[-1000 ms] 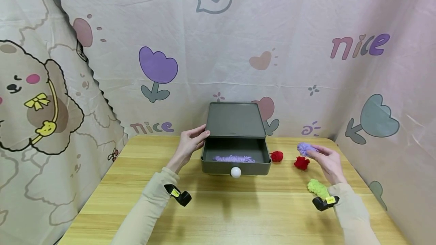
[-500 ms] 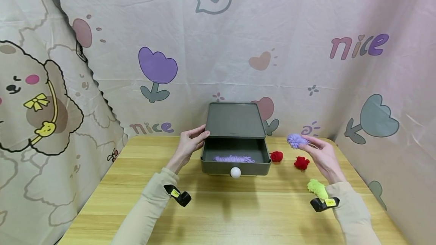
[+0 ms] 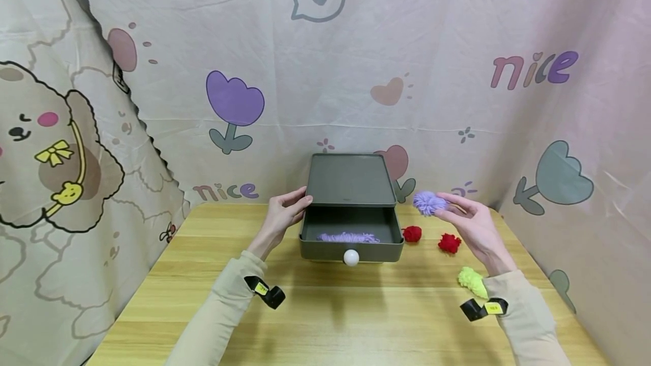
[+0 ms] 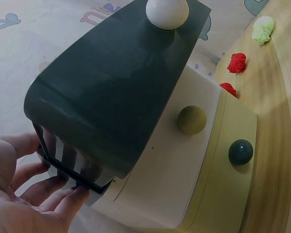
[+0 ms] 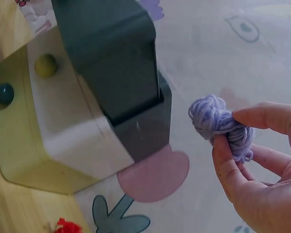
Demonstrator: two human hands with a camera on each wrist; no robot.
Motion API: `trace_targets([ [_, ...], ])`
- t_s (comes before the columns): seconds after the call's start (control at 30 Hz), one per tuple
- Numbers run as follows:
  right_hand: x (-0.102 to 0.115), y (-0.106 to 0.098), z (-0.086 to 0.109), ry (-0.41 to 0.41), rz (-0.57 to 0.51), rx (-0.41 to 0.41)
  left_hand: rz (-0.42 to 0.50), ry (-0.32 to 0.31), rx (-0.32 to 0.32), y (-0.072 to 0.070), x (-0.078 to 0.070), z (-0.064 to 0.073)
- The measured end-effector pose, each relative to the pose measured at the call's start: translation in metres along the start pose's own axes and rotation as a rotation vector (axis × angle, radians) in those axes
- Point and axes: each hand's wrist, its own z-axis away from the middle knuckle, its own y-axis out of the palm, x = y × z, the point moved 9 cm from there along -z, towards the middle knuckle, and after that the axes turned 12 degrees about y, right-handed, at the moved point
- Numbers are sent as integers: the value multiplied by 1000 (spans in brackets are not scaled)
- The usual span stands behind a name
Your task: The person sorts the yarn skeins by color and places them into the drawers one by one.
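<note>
A small chest of stacked drawers stands at the back of the table, its dark grey top drawer [image 3: 325,250] pulled out by a white knob [image 3: 351,257]. Inside that drawer lies a lilac yarn bundle [image 3: 348,238]. My left hand [image 3: 285,213] rests at the chest's left side, thumb near the top edge; in the left wrist view its fingers [image 4: 70,199] touch the dark side edge. My right hand [image 3: 475,227] pinches a second lilac yarn bundle [image 5: 216,121] between thumb and fingers, held in the air right of the chest, apart from it.
Two red yarn bundles, one [image 3: 412,234] beside the chest and one [image 3: 450,243] farther right, lie on the wooden table [image 3: 203,298]. A yellow-green yarn bundle [image 3: 472,281] lies near my right wrist. Below are a white drawer [image 4: 169,160] and a yellow drawer [image 4: 228,150], both closed.
My right hand has lifted the lilac yarn bundle and carried it left, from above the farther red bundle toward the chest. The left hand has stayed in place.
</note>
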Motion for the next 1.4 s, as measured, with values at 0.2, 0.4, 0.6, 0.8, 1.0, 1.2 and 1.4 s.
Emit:
trace_targets([
  [0.2, 12, 11, 6, -36, 14, 1, 9, 3, 0, 0, -1, 0],
  [0.4, 22, 20, 13, -68, 16, -5, 6, -2, 2, 0, 0, 0],
  [0.6, 28, 29, 15, -90, 61, -15, -8, -4, 2, 0, 0, 0],
  [0.8, 33, 39, 17, -127, 78, -1, -7, -6, 1, 0, 0, 0],
  [1.0, 34, 49, 17, -140, 152, -13, -6, -4, -2, 0, 0, 0],
  [1.2, 33, 60, 15, -153, 180, 15, -5, -5, -5, 0, 0, 0],
  [1.4, 31, 70, 12, -152, 202, 24, 3, -8, -11, 0, 1, 0],
])
